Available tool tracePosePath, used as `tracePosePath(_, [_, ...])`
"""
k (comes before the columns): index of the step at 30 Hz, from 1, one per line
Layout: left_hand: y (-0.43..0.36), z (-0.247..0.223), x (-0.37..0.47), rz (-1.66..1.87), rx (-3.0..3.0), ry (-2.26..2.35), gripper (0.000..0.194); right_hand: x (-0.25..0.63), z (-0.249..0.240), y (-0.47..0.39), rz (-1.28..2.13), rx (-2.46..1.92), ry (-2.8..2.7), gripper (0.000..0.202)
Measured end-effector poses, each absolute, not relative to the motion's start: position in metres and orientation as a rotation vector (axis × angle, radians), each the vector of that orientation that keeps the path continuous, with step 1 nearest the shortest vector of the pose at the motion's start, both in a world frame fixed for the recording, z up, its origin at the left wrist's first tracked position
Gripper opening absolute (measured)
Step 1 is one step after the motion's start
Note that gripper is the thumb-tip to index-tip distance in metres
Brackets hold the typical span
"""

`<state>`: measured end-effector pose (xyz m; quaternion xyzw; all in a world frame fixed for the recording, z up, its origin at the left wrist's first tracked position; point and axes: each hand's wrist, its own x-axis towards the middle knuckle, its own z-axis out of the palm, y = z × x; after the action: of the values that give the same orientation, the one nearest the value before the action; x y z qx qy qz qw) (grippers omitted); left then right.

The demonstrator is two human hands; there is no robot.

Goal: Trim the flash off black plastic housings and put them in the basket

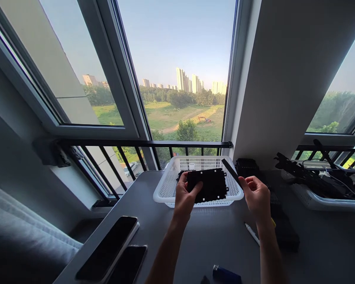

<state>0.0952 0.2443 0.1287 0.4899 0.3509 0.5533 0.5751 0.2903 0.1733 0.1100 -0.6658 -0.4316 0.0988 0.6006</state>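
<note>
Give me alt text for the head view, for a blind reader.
A person's left hand holds a flat black panel by a white basket, and the right hand holds a thin black strip. The basket stands on a gray table before a window, with another basket to the right.

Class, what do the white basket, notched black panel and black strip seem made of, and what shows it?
White basket: probably moulded plastic, smooth, given its regular lattice of holes.
Black panel: perhaps matt plastic; dull face, small edge tabs.
Black strip: flat, dull black; plastic or metal, I cannot tell.
</note>
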Motion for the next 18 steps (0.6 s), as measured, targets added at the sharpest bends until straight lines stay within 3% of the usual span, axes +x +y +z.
tracePosePath(11, [0.246, 0.122, 0.101, 1.379, 0.943, 0.832, 0.052, 0.249, 0.122, 0.173, 0.948, -1.212, -0.921, 0.059])
tracePosePath(18, [0.244, 0.123, 0.1, 1.224, 1.187, 0.829, 0.051, 0.253, 0.114, 0.18, 0.783, -1.28, -0.968, 0.042])
